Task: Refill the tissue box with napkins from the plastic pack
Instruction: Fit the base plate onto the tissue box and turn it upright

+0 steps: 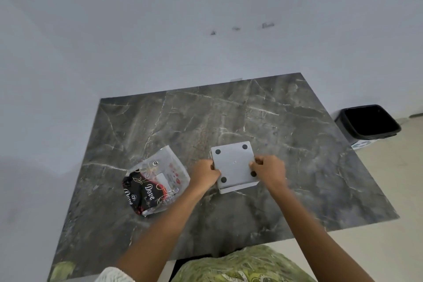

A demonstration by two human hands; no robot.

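So I've got the square white plastic tissue box [234,166] flipped upside down on the dark grey marble bench [263,112], its four dark rubber feet facing up, because the bottom panel looks like the way in for refilling. My left hand [206,173] pinches the left edge and my right hand [270,170] is clamped on the right edge, both grips closed on the box, probably to pry the base off. The crinkly clear plastic napkin pack with black and red print [156,184] sits just to the left, near enough to grab. Looks mostly empty, though I can't tell for sure.
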